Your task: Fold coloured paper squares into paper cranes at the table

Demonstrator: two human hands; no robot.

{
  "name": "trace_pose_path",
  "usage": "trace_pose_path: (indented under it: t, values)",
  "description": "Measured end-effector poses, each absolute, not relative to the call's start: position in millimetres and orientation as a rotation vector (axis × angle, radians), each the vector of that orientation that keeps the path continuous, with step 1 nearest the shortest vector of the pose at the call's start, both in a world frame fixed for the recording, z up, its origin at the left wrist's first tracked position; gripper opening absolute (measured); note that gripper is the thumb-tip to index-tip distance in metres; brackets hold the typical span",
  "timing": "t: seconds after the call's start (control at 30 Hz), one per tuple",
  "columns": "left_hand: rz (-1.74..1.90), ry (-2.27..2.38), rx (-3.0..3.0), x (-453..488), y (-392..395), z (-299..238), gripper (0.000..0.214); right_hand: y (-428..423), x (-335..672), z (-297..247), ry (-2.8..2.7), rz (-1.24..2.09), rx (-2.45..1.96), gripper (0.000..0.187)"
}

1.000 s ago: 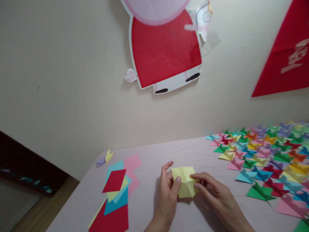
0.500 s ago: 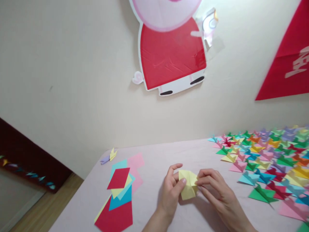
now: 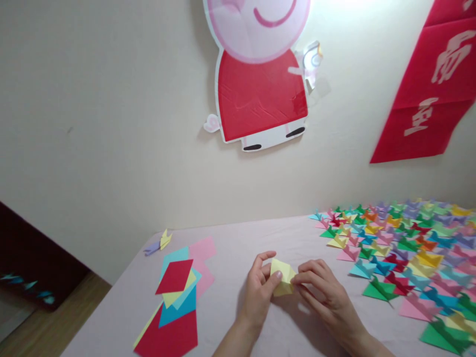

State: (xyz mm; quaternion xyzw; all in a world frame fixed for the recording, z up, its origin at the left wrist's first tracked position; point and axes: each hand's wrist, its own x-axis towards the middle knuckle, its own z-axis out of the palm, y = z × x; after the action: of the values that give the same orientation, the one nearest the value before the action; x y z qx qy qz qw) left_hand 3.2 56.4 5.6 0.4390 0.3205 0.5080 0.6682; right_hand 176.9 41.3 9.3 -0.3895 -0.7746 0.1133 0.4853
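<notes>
A creased square of yellow origami paper (image 3: 283,276) is held between both hands above the middle of the table. My left hand (image 3: 259,287) pinches its left side, thumb on the near face and fingers behind. The fingertips of my right hand (image 3: 323,292) are closed on its right edge, where the paper bends inward. Some of the paper's right side is hidden by those fingers.
Loose coloured sheets, a red one (image 3: 175,277) on top, overlap on the left. Two small folded pieces, one yellow (image 3: 165,240) and one purple (image 3: 152,248), lie behind them. Rows of folded paper birds (image 3: 380,288) cover the table's right side. A wall (image 3: 148,148) stands behind.
The yellow paper looks narrower, its right side now bent inward at my right fingertips. Both hands keep hold of it. The camera view has shifted slightly right and up.
</notes>
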Motion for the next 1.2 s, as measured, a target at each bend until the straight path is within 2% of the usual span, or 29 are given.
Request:
trace_pose_path:
  t: [0.5,0.6,0.9,1.1,1.2]
  values:
    - [1.057,0.630,0.895,2.8,58.0,-0.5,0.065,42.8,175.9,-1.4,-1.875,0.335,-0.987,0.009]
    - [1.011,0.651,0.933,2.7,58.8,-2.6,0.064,41.1,174.4,0.8,-1.907,0.430,-0.923,0.010]
    - [1.279,1.039,1.794,2.6,45.9,16.3,0.015,46.6,177.8,0.6,-1.747,0.457,-0.952,0.010]
    - [1.333,1.150,1.961,5.2,44.9,21.3,0.003,46.5,174.8,4.3,-1.734,0.490,-0.943,0.012]
    - [1.372,1.141,1.932,5.9,45.7,18.8,0.004,45.9,173.7,5.0,-1.738,0.522,-0.918,0.014]
